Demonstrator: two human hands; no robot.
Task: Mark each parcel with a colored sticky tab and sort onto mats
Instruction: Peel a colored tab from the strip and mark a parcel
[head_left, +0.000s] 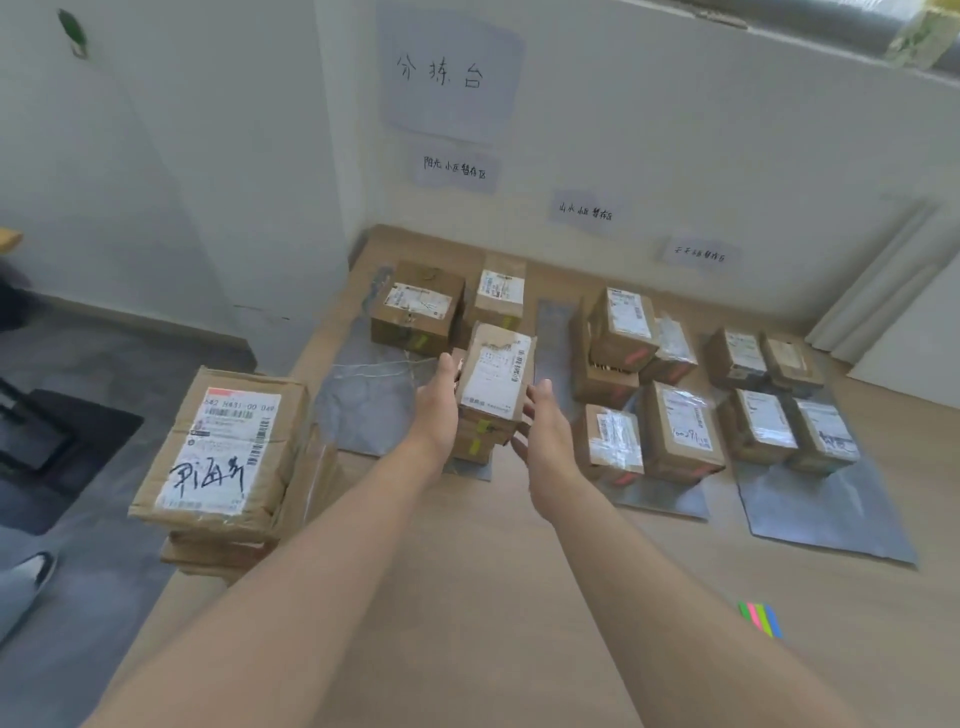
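Sorting, apparently — seating a tilted parcel (496, 374) atop the yellow-tabbed stack (475, 444) on the left mat (358, 410). Pressing the left hand (439, 405), fingers straight, flat against its left face; keeping the right hand (545, 431) open and loose by the lower right corner, contact being too close to call. Probably needing to level and release, then reach for the pile (291, 415) at the table's edge and the sticky tabs (761, 618). Reading 分拣台 on the wall sign (441, 73), 阳光小区暂存区 and 山水小区暂存区 below — and 642 H431-00 049 on the pile's top label (223, 447).
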